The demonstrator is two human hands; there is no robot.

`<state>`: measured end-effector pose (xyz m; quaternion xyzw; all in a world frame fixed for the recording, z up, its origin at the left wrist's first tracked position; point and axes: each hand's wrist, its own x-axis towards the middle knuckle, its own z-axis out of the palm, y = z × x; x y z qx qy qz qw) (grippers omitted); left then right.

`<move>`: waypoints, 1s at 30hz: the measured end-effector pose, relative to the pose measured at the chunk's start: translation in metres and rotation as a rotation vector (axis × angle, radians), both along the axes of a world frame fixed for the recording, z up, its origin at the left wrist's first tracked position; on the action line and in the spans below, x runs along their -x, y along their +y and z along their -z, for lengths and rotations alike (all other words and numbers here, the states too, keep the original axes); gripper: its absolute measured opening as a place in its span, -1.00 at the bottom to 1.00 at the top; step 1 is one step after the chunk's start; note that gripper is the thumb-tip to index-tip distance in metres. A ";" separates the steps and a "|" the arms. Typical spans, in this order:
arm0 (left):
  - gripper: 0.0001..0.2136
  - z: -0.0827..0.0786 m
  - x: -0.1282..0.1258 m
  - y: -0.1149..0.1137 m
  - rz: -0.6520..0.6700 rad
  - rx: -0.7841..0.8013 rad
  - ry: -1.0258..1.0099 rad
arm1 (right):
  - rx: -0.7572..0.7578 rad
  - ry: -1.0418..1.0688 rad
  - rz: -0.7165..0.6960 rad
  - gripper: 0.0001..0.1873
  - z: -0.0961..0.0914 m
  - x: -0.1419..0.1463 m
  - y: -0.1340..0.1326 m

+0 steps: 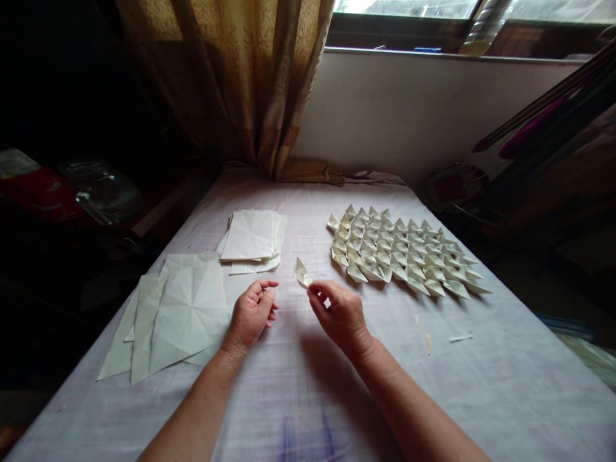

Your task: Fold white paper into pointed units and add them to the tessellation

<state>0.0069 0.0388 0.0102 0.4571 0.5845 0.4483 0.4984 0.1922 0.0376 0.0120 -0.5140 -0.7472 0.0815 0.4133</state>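
Observation:
Between thumb and fingertips my right hand point(339, 313) pinches one end of a small folded paper boat point(302, 273), held above the cloth. To its left, my left hand point(253, 313) is raised with loosely curled fingers and a gap between thumb and index; nothing shows in it. Rows of similar paper boats point(399, 247) stand close together on the right. A stack of square paper sheets point(249, 236) lies beyond my left hand. Larger creased sheets point(190, 311) are spread beside my left wrist.
A pale cloth covers the table point(308, 398). Small paper scraps point(461, 337) lie at the right. A patterned curtain point(269, 83) hangs down to the far edge, beside a wall under a window. A clear plastic container point(103, 189) sits in the dark at the left.

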 end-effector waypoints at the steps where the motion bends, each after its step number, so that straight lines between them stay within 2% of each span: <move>1: -0.61 0.000 0.000 0.002 -0.016 -0.005 -0.004 | -0.012 -0.005 0.026 -0.82 -0.006 -0.005 0.008; 4: -0.63 0.002 0.001 0.005 -0.050 -0.016 -0.013 | -0.021 -0.056 0.178 -0.83 -0.026 -0.025 0.046; 8: -0.63 0.002 0.001 0.006 -0.060 -0.021 -0.024 | 0.093 -0.229 0.419 -0.81 -0.043 -0.051 0.114; 11: -0.64 0.002 0.000 0.005 -0.057 -0.011 -0.018 | 0.100 -0.263 0.472 -0.84 -0.045 -0.064 0.159; 15: -0.66 0.004 -0.001 0.004 -0.039 0.001 0.021 | 0.129 -0.293 0.549 -0.80 -0.033 -0.074 0.199; 22: -0.69 0.006 0.000 0.003 0.000 0.004 0.076 | 0.167 -0.379 0.605 -0.78 -0.008 -0.080 0.236; 30: -0.71 0.007 0.001 0.002 0.032 -0.003 0.102 | 0.167 -0.453 0.571 -0.79 0.003 -0.081 0.239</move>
